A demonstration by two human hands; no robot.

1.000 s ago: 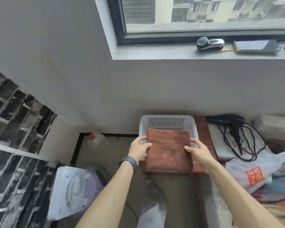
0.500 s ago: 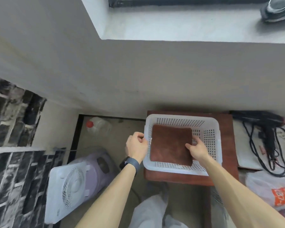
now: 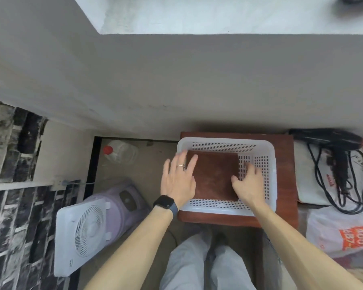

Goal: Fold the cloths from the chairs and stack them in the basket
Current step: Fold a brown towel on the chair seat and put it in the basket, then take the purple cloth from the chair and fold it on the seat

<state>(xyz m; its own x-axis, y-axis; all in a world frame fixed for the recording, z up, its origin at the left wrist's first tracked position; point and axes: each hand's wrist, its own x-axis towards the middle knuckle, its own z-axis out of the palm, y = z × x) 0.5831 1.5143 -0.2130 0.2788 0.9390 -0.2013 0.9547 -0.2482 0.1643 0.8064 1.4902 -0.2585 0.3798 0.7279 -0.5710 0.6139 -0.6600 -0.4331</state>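
Compared with half a second earlier, both hands have let go and lifted above the basket (image 3: pixel 226 141). The left hand (image 3: pixel 177 181) hovers over the basket's left rim, fingers spread, grip fully open and empty. The right hand (image 3: pixel 247 183) hangs over the right inner floor, fingers loosely curled, holding nothing. The folded brown cloth (image 3: pixel 214 174), a napped rectangle, lies flat on the basket floor against the left wall. The basket is white perforated plastic with rounded corners, seated on a reddish wooden surface (image 3: pixel 285 174). Bare floor remains right of the cloth.
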